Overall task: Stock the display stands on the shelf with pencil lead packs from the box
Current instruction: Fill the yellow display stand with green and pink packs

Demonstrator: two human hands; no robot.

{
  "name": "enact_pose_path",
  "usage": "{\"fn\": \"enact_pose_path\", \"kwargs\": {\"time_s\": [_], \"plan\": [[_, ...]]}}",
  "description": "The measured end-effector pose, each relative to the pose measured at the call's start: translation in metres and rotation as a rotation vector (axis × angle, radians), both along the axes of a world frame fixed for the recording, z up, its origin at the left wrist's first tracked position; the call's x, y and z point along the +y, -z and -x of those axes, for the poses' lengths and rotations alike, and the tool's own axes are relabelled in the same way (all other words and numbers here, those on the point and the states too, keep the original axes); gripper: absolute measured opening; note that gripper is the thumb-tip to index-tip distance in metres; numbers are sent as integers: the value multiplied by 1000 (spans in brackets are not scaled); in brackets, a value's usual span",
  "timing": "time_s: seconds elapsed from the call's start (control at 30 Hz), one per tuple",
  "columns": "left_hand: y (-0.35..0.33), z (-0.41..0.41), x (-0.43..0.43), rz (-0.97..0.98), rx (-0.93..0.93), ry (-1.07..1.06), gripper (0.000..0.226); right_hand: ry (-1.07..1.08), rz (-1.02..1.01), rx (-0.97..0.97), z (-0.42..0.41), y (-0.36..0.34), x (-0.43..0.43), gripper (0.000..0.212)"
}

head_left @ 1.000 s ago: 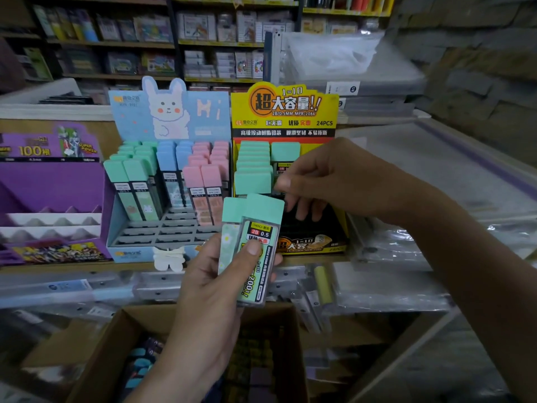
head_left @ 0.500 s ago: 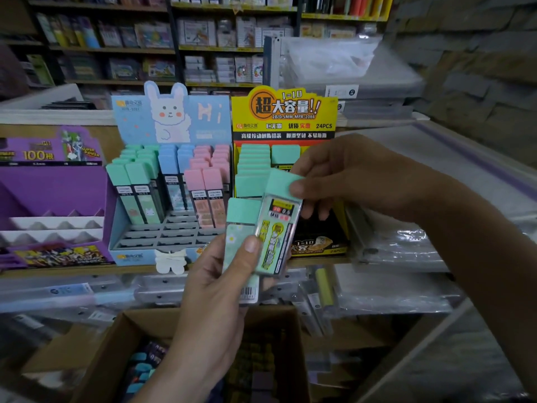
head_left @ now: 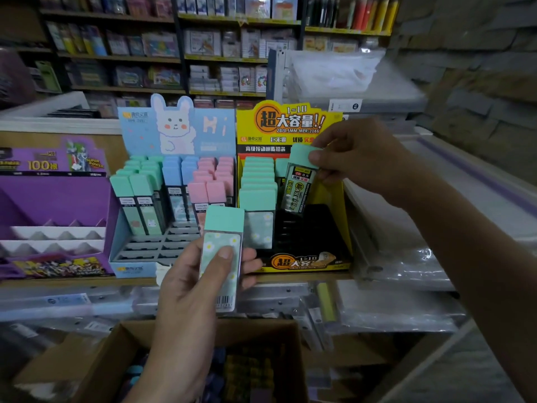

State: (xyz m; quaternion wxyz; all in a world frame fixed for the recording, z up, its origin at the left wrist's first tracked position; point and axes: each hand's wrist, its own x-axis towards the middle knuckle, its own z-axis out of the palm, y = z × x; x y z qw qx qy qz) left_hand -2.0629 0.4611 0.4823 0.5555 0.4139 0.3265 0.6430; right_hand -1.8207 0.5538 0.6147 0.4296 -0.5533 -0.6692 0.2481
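your right hand [head_left: 363, 161] is now pinching one lead pack [head_left: 299, 181] by its mint cap, having taken it from your left hand [head_left: 186, 289], and is holding it at 2 o'clock over the open column of the yellow stand [head_left: 279, 123]. your left is gripping one remaining daisy pack [head_left: 222, 251].

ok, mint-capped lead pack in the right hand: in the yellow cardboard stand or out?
Out. Right hand pinches mint-capped lead pack by its cap, tilted, above black slots of the yellow cardboard stand.

place: stationery shop | evidence: stocked wall shelves [head_left: 125, 58]; branded display stands [head_left: 290, 123] holding lead packs [head_left: 258, 199]
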Motion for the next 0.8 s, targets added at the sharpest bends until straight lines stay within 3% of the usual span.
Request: {"fn": "enact_pose_path", "kwargs": {"time_s": [0.17, 0.8], "plan": [[-1, 4, 4, -30, 26, -29, 25, -9, -29, -24, 3, 11, 7, 6], [-1, 5, 12, -100, 87, -33, 29, -45, -177, -261, 9, 25, 9, 15]]}}
